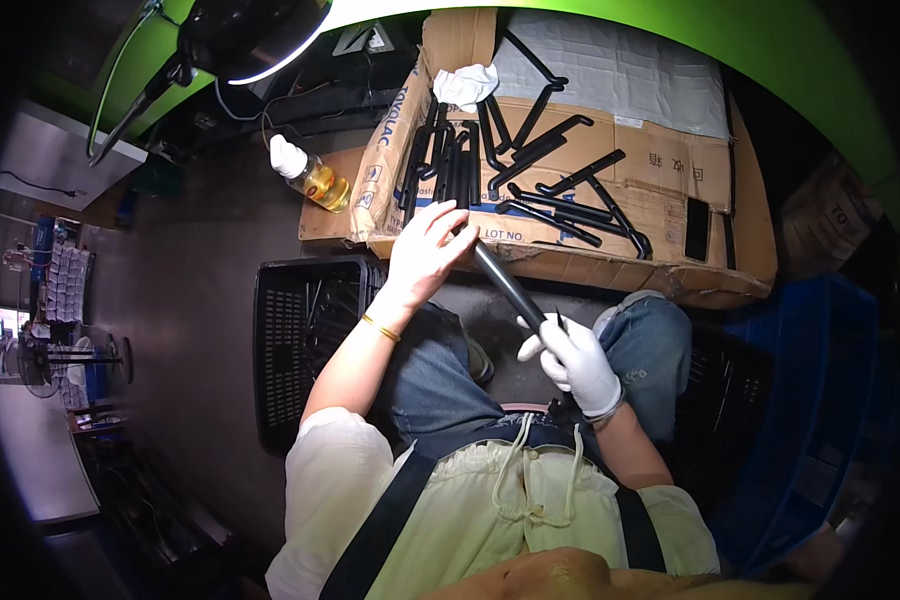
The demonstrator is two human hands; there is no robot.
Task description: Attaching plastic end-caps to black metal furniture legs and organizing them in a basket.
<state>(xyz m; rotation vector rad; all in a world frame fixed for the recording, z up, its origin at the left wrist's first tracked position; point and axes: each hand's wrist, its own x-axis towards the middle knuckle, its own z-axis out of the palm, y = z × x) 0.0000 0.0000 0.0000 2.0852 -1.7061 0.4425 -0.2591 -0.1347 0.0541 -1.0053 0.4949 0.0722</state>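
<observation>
A smooth black plastic tube [507, 285] runs slantwise between my hands, above my lap. My left hand [425, 252], ungloved, closes its fingers on the tube's upper end, at the front edge of the cardboard. In a white glove, my right hand [580, 365] grips the lower end. A thin dark point sticks up by the gloved fingers; its kind is hidden in the grip. Beyond my hands, several black tubes with bent ends [570, 210] lie loosely on the flattened cardboard box [660, 215]. More of them are bunched [457, 170] just past my left hand.
A crumpled white cloth [465, 87] lies on the cardboard's far left. Left of it stands a clear bottle of yellow liquid [322, 187] with a white top. A black crate [275, 345] is by my left knee, blue crates [810, 400] at right. A lamp [245, 35] overhangs the far left.
</observation>
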